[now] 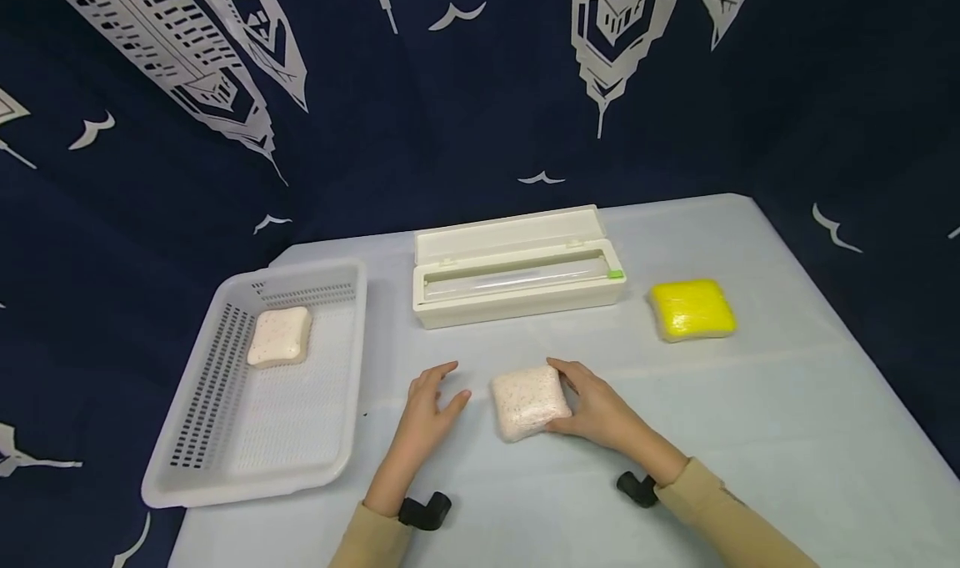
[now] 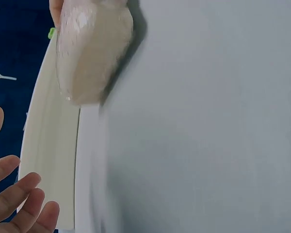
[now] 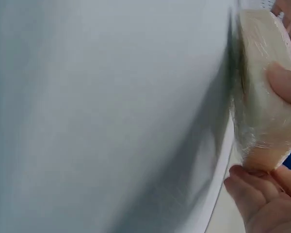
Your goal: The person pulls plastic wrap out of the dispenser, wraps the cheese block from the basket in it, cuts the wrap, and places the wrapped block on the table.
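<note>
In the head view a pale, speckled, cushion-shaped block (image 1: 529, 401) is wrapped in clear cling film; its kind does not show. My right hand (image 1: 603, 409) holds it by the right side, fingers at the far corner and thumb at the near one. In the right wrist view the film on the block (image 3: 264, 104) looks shiny and wrinkled, and a shadow falls on the table beside it. To the left of the block, my left hand (image 1: 422, 422) is apart from it with fingers spread and nothing held. The left wrist view shows those fingers (image 2: 26, 194) loosely bent.
Behind the hands stands a cream cling film dispenser (image 1: 517, 289), lid raised, a clear roll inside. A white perforated basket (image 1: 341, 434) on the left holds another pale block (image 1: 280, 337). A yellow wrapped block (image 1: 692, 309) lies at the right. A dark patterned curtain (image 1: 450, 92) hangs behind the table.
</note>
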`<state>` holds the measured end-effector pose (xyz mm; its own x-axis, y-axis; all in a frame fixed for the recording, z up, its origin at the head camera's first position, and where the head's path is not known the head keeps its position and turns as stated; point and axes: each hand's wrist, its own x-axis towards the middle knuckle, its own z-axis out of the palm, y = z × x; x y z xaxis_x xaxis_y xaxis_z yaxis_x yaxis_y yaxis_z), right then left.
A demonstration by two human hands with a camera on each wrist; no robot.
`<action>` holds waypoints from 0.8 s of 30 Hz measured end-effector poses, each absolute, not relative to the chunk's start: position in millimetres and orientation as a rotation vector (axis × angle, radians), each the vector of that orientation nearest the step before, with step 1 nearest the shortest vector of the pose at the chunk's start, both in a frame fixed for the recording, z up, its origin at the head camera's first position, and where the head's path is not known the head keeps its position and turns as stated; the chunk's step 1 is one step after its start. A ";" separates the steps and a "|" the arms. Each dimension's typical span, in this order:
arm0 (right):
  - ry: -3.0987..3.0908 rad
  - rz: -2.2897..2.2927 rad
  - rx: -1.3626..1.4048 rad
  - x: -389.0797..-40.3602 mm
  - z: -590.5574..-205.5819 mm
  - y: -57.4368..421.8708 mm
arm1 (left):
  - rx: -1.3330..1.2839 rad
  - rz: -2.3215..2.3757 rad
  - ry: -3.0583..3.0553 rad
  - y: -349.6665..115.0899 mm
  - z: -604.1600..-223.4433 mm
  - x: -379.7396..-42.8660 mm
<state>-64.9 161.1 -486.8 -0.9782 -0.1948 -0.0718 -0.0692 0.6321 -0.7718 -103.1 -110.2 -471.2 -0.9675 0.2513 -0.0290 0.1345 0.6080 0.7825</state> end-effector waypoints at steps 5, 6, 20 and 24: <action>2.633 -1.418 -0.157 -53.9 -475.8 194.2 | 0.308 1.324 2.683 -109.4 -469.9 -99.6; 2.633 -1.425 -0.121 -50.7 -472.2 204.9 | 0.303 1.329 2.681 -109.5 -469.1 -99.2; 2.659 -1.206 0.237 -22.4 -464.8 364.4 | 0.271 1.372 2.662 -114.7 -468.5 -95.7; 2.686 -1.091 0.246 -25.8 -471.4 378.4 | 0.259 1.389 2.638 -111.9 -472.7 -94.0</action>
